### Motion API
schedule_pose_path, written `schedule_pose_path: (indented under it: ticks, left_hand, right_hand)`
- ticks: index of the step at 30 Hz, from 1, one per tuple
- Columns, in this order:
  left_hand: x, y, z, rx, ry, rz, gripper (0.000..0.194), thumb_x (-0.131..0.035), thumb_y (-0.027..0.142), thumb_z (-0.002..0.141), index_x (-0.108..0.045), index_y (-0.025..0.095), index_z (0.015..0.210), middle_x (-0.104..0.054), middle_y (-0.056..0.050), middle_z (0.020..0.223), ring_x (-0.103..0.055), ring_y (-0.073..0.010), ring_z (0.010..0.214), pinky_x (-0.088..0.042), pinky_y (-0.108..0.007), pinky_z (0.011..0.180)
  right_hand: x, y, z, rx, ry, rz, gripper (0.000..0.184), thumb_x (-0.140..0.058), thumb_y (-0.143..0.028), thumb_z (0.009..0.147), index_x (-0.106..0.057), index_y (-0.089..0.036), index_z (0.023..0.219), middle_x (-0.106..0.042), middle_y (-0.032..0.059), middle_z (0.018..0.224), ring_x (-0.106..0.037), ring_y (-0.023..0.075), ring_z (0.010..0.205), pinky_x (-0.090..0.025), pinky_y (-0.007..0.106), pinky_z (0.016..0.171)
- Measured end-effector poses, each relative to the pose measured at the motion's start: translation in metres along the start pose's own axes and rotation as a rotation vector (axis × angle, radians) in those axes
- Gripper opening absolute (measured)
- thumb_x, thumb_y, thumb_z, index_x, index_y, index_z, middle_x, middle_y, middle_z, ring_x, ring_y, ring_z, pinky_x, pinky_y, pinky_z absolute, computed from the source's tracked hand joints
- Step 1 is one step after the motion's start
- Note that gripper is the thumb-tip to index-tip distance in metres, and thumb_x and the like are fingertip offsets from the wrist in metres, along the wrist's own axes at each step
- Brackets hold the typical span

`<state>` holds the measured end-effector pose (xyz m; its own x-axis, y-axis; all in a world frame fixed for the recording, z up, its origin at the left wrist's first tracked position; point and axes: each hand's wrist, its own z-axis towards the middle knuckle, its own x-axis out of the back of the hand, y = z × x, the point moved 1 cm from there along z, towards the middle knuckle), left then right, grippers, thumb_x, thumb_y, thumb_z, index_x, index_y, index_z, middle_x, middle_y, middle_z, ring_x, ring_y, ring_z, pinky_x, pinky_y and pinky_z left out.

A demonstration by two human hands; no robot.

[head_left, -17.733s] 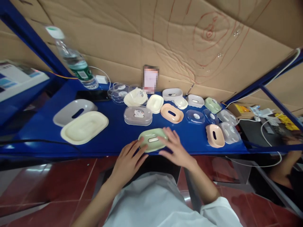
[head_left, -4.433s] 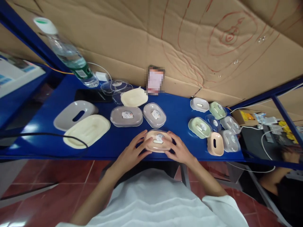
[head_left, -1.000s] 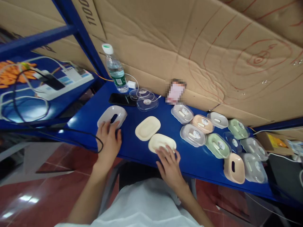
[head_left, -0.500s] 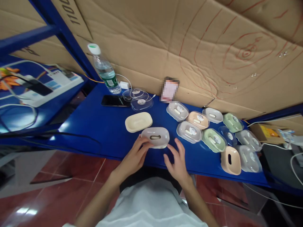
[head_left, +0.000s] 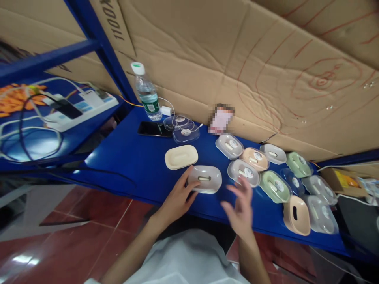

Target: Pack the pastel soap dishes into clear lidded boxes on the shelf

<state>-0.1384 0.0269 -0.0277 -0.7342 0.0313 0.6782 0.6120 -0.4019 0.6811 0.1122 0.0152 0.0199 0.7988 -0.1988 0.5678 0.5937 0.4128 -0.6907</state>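
Note:
A grey oval soap box (head_left: 213, 179) with a slot in its middle lies near the front edge of the blue table. My left hand (head_left: 177, 197) grips its left end, fingertips at the rim. To the right, my right hand (head_left: 241, 209) is raised off the box, slightly blurred, its fingers apart and nothing in them. Just behind the grey box sits a cream oval dish (head_left: 181, 157). Beyond my right fingertips stands a grey soap box under a clear lid (head_left: 247, 175), beside a green lidded one (head_left: 274, 188).
Several more soap boxes fill the right side, including an open peach one (head_left: 302, 221) near the front edge. Clear lids (head_left: 186, 136), a black phone (head_left: 154, 129) and a water bottle (head_left: 149, 100) stand at the back left. A cardboard wall (head_left: 189, 47) rises behind.
My right hand has moved right, away from the grey soap box. My left hand stays on its left end. The view has shifted, so everything appears farther right and lower.

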Motion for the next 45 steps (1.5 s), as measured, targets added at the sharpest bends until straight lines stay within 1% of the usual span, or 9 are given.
schedule_pose_path:
  ticks: [3,5,10,13,16,25,31,35,45]
  left_hand:
    - [0.006,0.002,-0.001,-0.028,-0.026,-0.022,0.033,-0.059,0.015,0.103,-0.064,0.025,0.134,-0.02,-0.013,0.181,-0.035,-0.0317,0.163,-0.047,-0.05,0.126]
    - [0.01,0.003,-0.001,-0.043,-0.031,-0.006,0.034,-0.057,0.015,0.104,-0.063,0.024,0.136,-0.019,-0.013,0.181,-0.032,-0.0322,0.165,-0.043,-0.053,0.129]
    - [0.013,0.003,-0.002,-0.102,-0.059,0.076,0.04,-0.052,0.009,0.103,-0.061,0.024,0.139,-0.022,-0.015,0.18,-0.025,-0.0334,0.167,-0.033,-0.064,0.131]
    - [0.012,0.001,-0.003,-0.109,-0.081,0.092,0.041,-0.05,0.006,0.102,-0.061,0.023,0.138,-0.022,-0.017,0.18,-0.025,-0.0327,0.167,-0.035,-0.062,0.131]
    - [0.013,0.001,-0.002,-0.106,-0.075,0.117,0.044,-0.052,0.007,0.101,-0.061,0.023,0.141,-0.02,-0.016,0.18,-0.024,-0.0339,0.167,-0.034,-0.063,0.131]
    - [0.039,0.002,0.008,-0.196,0.193,0.207,0.054,-0.057,0.009,0.098,-0.058,0.031,0.148,-0.057,-0.011,0.16,-0.052,-0.0288,0.151,-0.044,-0.056,0.125]
    - [0.066,-0.027,0.048,0.009,0.342,0.334,0.041,-0.052,0.016,0.101,-0.068,0.027,0.137,-0.066,-0.011,0.15,-0.061,-0.03,0.138,-0.049,-0.053,0.115]
    - [0.074,-0.028,0.071,-0.015,0.315,0.351,0.034,-0.054,0.025,0.104,-0.07,0.027,0.134,-0.071,-0.009,0.141,-0.065,-0.0284,0.132,-0.049,-0.049,0.113]
    - [0.053,-0.049,0.032,0.022,0.213,0.435,0.03,-0.053,0.029,0.106,-0.07,0.024,0.13,-0.072,-0.012,0.138,-0.066,-0.0307,0.13,-0.047,-0.052,0.114]
  right_hand:
    - [0.026,-0.006,0.015,-0.1,0.23,0.187,0.055,-0.023,-0.044,0.115,-0.031,-0.033,0.169,-0.066,0.0172,0.133,-0.075,0.0267,0.097,-0.063,0.046,0.075]
    - [0.026,-0.007,0.019,-0.118,0.319,0.156,0.05,-0.027,-0.038,0.116,-0.045,-0.03,0.162,-0.072,0.0097,0.105,-0.07,0.0208,0.072,-0.06,0.04,0.066]
    - [-0.012,-0.004,-0.011,0.204,0.159,-0.202,0.027,-0.068,-0.018,0.099,-0.076,-0.03,0.122,-0.072,0.0094,0.118,-0.072,0.0283,0.107,-0.061,0.047,0.089]
    - [-0.026,-0.003,-0.037,0.19,0.105,-0.15,0.039,-0.062,-0.01,0.099,-0.071,-0.03,0.131,-0.073,0.0067,0.11,-0.072,0.0253,0.102,-0.061,0.043,0.086]
    - [-0.03,0.001,-0.047,0.149,-0.03,-0.256,0.036,-0.064,-0.016,0.101,-0.071,-0.032,0.133,-0.071,0.0094,0.129,-0.069,0.0278,0.119,-0.059,0.045,0.097]
    - [-0.025,0.019,-0.017,0.14,-0.325,-0.419,0.049,-0.057,-0.03,0.108,-0.053,-0.035,0.157,-0.039,0.011,0.173,-0.042,0.0364,0.156,-0.043,0.06,0.12]
    - [-0.023,0.023,-0.025,0.124,-0.327,-0.362,0.05,-0.056,-0.032,0.109,-0.051,-0.035,0.159,-0.037,0.01,0.174,-0.041,0.0353,0.157,-0.043,0.058,0.121]
    - [-0.022,0.028,-0.036,0.094,-0.323,-0.344,0.054,-0.055,-0.032,0.11,-0.045,-0.034,0.163,-0.038,0.011,0.174,-0.044,0.0346,0.156,-0.046,0.057,0.119]
    - [-0.022,0.024,-0.032,0.146,-0.384,-0.332,0.047,-0.055,-0.03,0.11,-0.052,-0.029,0.157,-0.04,0.0117,0.173,-0.042,0.0328,0.157,-0.046,0.056,0.122]
